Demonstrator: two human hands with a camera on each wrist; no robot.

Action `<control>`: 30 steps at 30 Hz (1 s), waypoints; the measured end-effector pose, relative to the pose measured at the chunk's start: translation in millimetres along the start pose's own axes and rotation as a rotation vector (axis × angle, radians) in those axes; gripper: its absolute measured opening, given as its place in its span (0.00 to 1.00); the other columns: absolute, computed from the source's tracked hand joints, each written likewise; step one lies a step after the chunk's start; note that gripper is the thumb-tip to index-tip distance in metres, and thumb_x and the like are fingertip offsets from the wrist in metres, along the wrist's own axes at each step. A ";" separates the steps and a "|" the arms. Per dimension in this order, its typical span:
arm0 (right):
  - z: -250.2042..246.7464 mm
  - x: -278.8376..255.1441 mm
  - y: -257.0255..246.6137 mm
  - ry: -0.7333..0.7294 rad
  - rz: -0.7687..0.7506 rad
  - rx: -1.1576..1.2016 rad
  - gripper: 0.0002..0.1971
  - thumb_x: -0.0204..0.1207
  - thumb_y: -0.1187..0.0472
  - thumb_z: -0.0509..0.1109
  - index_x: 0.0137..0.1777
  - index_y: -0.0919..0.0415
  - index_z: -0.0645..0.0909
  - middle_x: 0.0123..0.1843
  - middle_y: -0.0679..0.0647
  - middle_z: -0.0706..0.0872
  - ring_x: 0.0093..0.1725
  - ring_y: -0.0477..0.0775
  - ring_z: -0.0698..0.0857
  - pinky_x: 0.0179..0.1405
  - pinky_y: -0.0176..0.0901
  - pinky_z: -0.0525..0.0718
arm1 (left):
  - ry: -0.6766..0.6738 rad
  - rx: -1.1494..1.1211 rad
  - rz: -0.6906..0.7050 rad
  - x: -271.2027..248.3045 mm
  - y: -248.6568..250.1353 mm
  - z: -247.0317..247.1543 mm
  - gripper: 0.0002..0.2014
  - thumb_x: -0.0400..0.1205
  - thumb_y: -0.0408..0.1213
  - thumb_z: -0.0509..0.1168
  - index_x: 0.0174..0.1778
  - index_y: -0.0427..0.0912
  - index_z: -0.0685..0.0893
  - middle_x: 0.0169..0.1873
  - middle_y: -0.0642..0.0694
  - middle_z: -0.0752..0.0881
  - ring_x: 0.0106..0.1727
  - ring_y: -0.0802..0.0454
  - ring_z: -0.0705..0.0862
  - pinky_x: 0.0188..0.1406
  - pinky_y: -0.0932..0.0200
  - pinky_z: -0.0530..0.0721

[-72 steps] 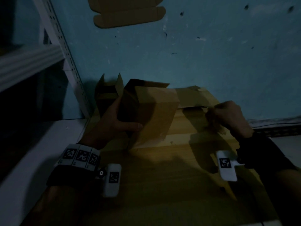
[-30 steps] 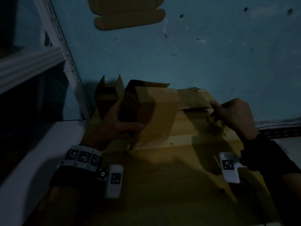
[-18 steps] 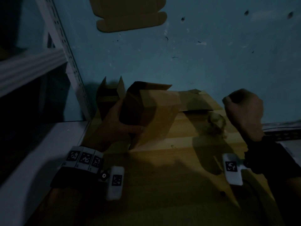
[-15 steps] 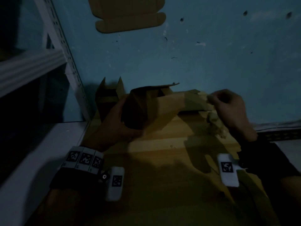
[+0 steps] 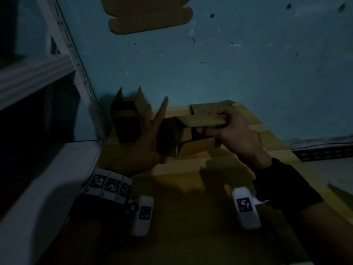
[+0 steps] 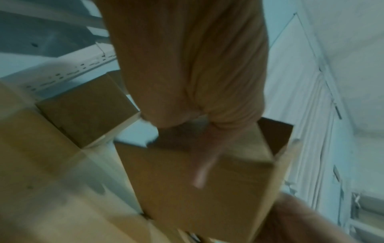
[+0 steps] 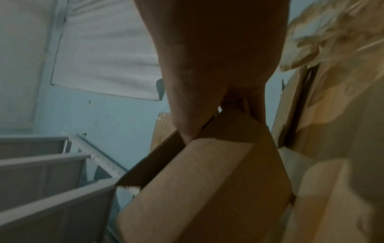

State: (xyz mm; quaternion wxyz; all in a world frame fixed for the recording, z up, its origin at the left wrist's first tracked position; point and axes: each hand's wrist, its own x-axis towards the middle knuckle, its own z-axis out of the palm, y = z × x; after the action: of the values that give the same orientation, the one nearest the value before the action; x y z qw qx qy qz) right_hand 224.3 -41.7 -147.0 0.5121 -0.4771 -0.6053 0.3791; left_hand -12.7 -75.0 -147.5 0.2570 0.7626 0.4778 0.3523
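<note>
A small brown cardboard box [image 5: 172, 142] is held on its side just above the wooden table [image 5: 181, 197], its open end facing right. My left hand [image 5: 150, 138] lies flat against the box's left end with its fingers straight, one pointing up. My right hand [image 5: 225, 129] grips the box's upper flap [image 5: 202, 120], fingers curled over the top and thumb underneath. In the left wrist view the left hand [image 6: 187, 65] rests on the box [image 6: 197, 180]. The right wrist view shows the right hand [image 7: 218, 65] pinching the flap edge of the box [image 7: 207, 189].
A second open cardboard box [image 5: 126, 121] stands against the blue wall behind my left hand. Flat cardboard blanks [image 5: 212, 107] lie at the table's back. A white metal shelf rack [image 5: 38, 73] and white ledge [image 5: 47, 188] are at the left. Crumpled paper [image 7: 332, 32] lies at the right.
The box has tipped from upright onto its side. My right hand left the back of the table and took hold of the box's flap. My left hand's fingers have straightened.
</note>
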 end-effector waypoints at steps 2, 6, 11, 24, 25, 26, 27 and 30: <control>3.8 -0.7 1.8 0.043 0.005 -0.041 0.21 0.69 0.69 0.84 0.57 0.59 0.79 0.46 0.54 0.87 0.30 0.54 0.86 0.20 0.46 0.83 | 0.001 -0.014 -0.071 2.4 -1.2 3.0 0.69 0.66 0.30 0.83 0.84 0.61 0.33 0.85 0.48 0.32 0.86 0.47 0.32 0.82 0.29 0.49; 6.4 -2.1 2.4 0.097 -0.016 -0.083 0.22 0.70 0.72 0.81 0.59 0.56 0.79 0.49 0.55 0.85 0.25 0.55 0.86 0.21 0.47 0.84 | -0.067 -0.249 -0.131 0.2 2.7 0.1 0.72 0.59 0.26 0.82 0.85 0.58 0.34 0.85 0.58 0.36 0.86 0.57 0.41 0.79 0.51 0.60; 16.0 -11.4 -2.6 0.112 -0.130 -0.155 0.25 0.66 0.72 0.82 0.62 0.56 0.80 0.52 0.45 0.81 0.29 0.48 0.89 0.20 0.43 0.86 | 0.093 -0.441 -0.264 8.8 8.1 7.0 0.63 0.62 0.45 0.83 0.87 0.56 0.48 0.80 0.50 0.62 0.73 0.50 0.72 0.66 0.59 0.78; 12.1 -12.1 -5.6 -0.011 -0.225 -0.012 0.20 0.76 0.77 0.70 0.63 0.56 0.86 0.56 0.46 0.86 0.53 0.39 0.86 0.40 0.27 0.84 | 0.213 -0.283 -0.297 3.6 -0.6 -6.9 0.43 0.75 0.26 0.74 0.84 0.44 0.61 0.75 0.41 0.72 0.72 0.45 0.74 0.61 0.57 0.78; 9.2 -10.3 -6.2 -0.004 -0.228 0.016 0.20 0.77 0.78 0.68 0.63 0.58 0.86 0.58 0.47 0.86 0.55 0.40 0.86 0.42 0.27 0.84 | 0.178 -0.341 -0.303 2.7 0.3 -9.4 0.43 0.76 0.25 0.72 0.85 0.45 0.58 0.74 0.41 0.71 0.70 0.45 0.73 0.59 0.58 0.78; 6.7 -8.4 -6.2 0.001 -0.233 0.038 0.20 0.77 0.79 0.66 0.62 0.59 0.87 0.59 0.48 0.87 0.56 0.41 0.87 0.43 0.29 0.85 | 0.148 -0.386 -0.312 1.3 2.4 -11.2 0.43 0.77 0.24 0.70 0.85 0.46 0.56 0.73 0.40 0.70 0.69 0.44 0.73 0.58 0.57 0.77; 4.3 -6.3 -5.5 0.009 -0.238 0.054 0.20 0.77 0.80 0.65 0.61 0.60 0.87 0.58 0.48 0.88 0.56 0.44 0.88 0.45 0.32 0.86 | 0.130 -0.440 -0.316 0.8 3.8 -12.0 0.45 0.77 0.24 0.71 0.86 0.48 0.54 0.73 0.39 0.69 0.70 0.42 0.73 0.59 0.55 0.77; -2.1 0.3 -0.5 0.056 -0.230 0.093 0.19 0.77 0.79 0.64 0.60 0.62 0.87 0.57 0.52 0.90 0.57 0.50 0.90 0.51 0.44 0.90 | 0.100 -0.598 -0.325 -4.5 7.5 -13.3 0.56 0.61 0.35 0.75 0.86 0.48 0.54 0.72 0.37 0.76 0.70 0.38 0.78 0.58 0.54 0.80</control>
State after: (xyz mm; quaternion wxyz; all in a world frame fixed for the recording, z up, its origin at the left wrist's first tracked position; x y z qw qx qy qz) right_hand 226.3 -41.6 -146.1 0.5905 -0.3907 -0.6232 0.3322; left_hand -20.3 -81.5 -135.1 0.4981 0.5493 0.4807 0.4681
